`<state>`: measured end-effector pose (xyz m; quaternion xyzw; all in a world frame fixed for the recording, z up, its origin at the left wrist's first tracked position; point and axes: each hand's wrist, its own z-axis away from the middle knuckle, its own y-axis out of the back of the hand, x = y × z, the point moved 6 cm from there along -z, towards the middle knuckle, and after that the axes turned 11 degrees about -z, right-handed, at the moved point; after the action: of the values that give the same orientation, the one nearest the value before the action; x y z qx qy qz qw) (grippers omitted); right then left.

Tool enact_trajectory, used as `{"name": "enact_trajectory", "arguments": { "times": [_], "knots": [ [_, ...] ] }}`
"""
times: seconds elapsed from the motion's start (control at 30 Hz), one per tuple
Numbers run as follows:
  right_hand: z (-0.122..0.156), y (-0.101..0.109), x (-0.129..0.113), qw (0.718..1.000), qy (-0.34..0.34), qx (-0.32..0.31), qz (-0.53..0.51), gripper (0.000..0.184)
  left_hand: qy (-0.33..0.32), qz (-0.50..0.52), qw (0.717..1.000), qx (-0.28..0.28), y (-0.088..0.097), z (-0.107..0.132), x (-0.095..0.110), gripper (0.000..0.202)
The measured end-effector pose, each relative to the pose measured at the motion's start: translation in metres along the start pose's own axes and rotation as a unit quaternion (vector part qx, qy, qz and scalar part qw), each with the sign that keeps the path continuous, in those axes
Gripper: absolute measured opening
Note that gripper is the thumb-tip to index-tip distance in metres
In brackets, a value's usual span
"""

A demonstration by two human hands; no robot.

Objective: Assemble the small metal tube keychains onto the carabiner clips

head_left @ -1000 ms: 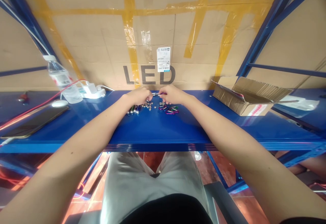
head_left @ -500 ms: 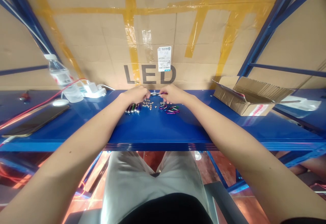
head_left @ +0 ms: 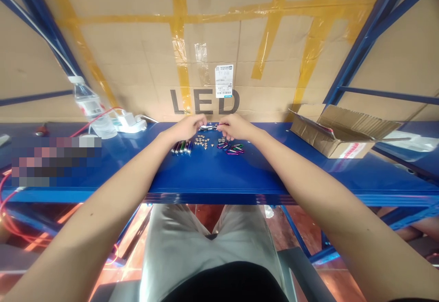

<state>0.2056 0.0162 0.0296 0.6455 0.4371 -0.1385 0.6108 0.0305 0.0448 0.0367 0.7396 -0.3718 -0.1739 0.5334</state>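
Observation:
My left hand [head_left: 190, 127] is closed over the blue tabletop, its thumb and forefinger pinched together; whatever lies between them is too small to make out. Facing it, my right hand [head_left: 235, 127] pinches a slim dark purple piece [head_left: 224, 125]. A short silver and dark metal tube [head_left: 207, 128] lies between the hands, close to the fingertips of both. Below my left hand several coloured metal tubes [head_left: 181, 147] stand side by side in a row. Small silvery metal parts [head_left: 201, 142] are scattered beside them. Several coloured carabiners [head_left: 233, 149] lie below my right hand.
An open cardboard box [head_left: 338, 132] stands on the right of the blue table [head_left: 219, 174]. At left are a water bottle [head_left: 94, 110], a white plug and power strip [head_left: 128, 121], red cables and a pixelated patch. A large cardboard sheet [head_left: 137, 64] rises behind.
My left fingertips have lifted slightly up and away from the metal tube between the hands. My right hand keeps its pinch. The whole view has shifted a little.

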Motion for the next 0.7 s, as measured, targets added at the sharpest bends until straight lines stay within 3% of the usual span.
{"name": "enact_trajectory", "arguments": {
  "times": [0.2, 0.37, 0.57, 0.7],
  "knots": [
    [0.003, -0.001, -0.004, 0.997, -0.023, -0.018, -0.077, 0.022, 0.104, 0.079, 0.988, 0.077, 0.004, -0.001, 0.024, 0.029],
    [0.006, -0.004, -0.006, 0.991, -0.019, -0.034, -0.129, 0.020, 0.053, 0.143, 0.987, 0.054, 0.002, -0.001, 0.038, 0.022],
    [0.003, -0.003, -0.001, 0.973, 0.000, -0.029, -0.228, 0.014, 0.065, 0.147, 0.985, 0.060, 0.003, 0.001, 0.037, 0.012],
    [0.000, -0.002, 0.003, 0.968, -0.006, -0.016, -0.250, 0.013, 0.064, 0.146, 0.985, 0.064, 0.003, 0.000, 0.038, 0.018]
  ]
}}
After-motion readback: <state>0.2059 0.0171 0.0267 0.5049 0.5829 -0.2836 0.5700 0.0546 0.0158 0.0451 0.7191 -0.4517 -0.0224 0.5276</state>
